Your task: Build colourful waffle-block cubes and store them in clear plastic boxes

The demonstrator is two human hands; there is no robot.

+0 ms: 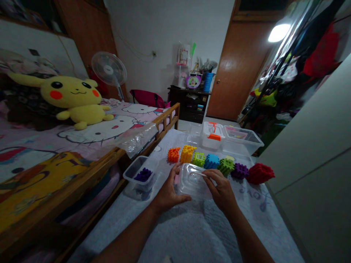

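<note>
Between my hands, on the cloth-covered surface, is a small clear plastic box (pixel 189 182) with a lid and a pale pink handle (pixel 197 174). My left hand (pixel 170 190) rests against its left side, fingers round the far corner and thumb along the near side. At the handle's right end, the fingers of my right hand (pixel 221 188) pinch closed. Just beyond stands a row of interlocking plastic blocks grouped by colour: orange (pixel 173 155), yellow (pixel 187 153), lime (pixel 198 159), blue (pixel 211 161), green (pixel 226 166), purple (pixel 240 171) and red (pixel 260 174).
To the left, an open clear tub (pixel 141 175) holds dark purple blocks. Behind the row are a clear box with orange latches (pixel 212 135) and a long clear bin (pixel 242 140). A wooden bed rail (pixel 117 157) borders the left side; a pale cabinet (pixel 315 153) borders the right.
</note>
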